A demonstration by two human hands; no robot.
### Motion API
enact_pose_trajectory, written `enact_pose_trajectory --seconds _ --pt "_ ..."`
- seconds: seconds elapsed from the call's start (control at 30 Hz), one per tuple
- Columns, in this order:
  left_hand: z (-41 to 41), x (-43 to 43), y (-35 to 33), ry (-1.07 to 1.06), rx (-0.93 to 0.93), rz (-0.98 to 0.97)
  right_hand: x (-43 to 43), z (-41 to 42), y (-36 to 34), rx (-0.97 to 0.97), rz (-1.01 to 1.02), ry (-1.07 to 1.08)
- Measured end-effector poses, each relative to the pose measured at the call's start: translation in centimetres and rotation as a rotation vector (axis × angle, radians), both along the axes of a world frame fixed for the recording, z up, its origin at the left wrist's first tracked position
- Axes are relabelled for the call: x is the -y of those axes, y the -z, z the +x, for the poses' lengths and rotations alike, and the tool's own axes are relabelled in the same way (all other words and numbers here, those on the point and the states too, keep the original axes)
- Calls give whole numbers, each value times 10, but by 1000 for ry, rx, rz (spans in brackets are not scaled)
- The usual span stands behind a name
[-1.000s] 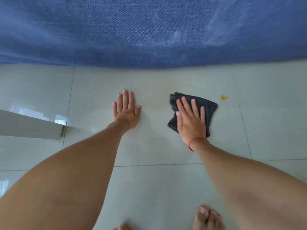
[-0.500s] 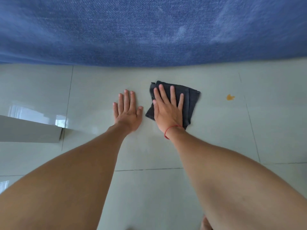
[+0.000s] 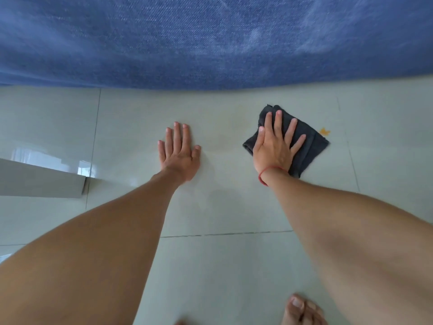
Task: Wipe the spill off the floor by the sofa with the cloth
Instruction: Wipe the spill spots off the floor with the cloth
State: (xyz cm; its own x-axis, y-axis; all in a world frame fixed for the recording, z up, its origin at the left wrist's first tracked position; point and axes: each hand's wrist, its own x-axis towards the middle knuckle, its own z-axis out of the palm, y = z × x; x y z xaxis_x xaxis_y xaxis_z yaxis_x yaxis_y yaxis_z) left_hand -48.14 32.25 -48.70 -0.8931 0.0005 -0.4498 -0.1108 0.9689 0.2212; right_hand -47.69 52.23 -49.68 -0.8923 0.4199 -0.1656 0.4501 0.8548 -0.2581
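Right hand [image 3: 274, 148]: flat, palm down, fingers spread, pressing on a dark grey folded fabric cloth [image 3: 307, 148]. Not clenched, nothing gripped; cloth is pinned under the palm, not grasped. Thin red string bracelet [image 3: 269, 171] sits at the right wrist.

Left hand [image 3: 179, 156]: released, palm down, fingers together and straight, resting on the pale glossy tiled floor [image 3: 222, 207]. Holds nothing. Well apart from the cloth, to its left.

Cloth lies flat on floor, corners showing beyond the right hand's fingertips and to the hand's right side. Small orange-yellow spill spot [image 3: 325, 131] sits on the tile just beside the cloth's far-right corner, beyond the right hand's little finger; touching or not, cannot tell. Faint yellowish smear [image 3: 236, 124] on the tile btwn the two hands, slightly beyond fingertips.

Blue denim-weave fabric sofa [image 3: 210, 38] spans the whole frame beyond both hands; lower edge meets floor near the cloth's far corner.

Light grey slab-shaped object [image 3: 39, 181], partly cut off at frame edge, lies left of the left forearm; type unclear.

Bare foot [image 3: 302, 309] on the floor below the right forearm, near frame bottom.
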Motion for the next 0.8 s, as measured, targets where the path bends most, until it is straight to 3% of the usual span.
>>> enact_pose_trajectory --seconds 0.2,0.4,0.53,0.67,0.8 --pt "0 1 0 8 15 -12 55 -11 2 -11 17 -290" --pt "-2 -6 -10 -7 51 -67 28 28 2 -33 -10 -442" --pt "-1 -38 -15 68 -62 -39 -9 66 1 -24 -28 -225" --pt "-1 -59 -9 105 61 7 -70 88 -1 37 -5 55" --pt "1 -56 -4 111 59 9 -96 58 -1 -11 -18 215"
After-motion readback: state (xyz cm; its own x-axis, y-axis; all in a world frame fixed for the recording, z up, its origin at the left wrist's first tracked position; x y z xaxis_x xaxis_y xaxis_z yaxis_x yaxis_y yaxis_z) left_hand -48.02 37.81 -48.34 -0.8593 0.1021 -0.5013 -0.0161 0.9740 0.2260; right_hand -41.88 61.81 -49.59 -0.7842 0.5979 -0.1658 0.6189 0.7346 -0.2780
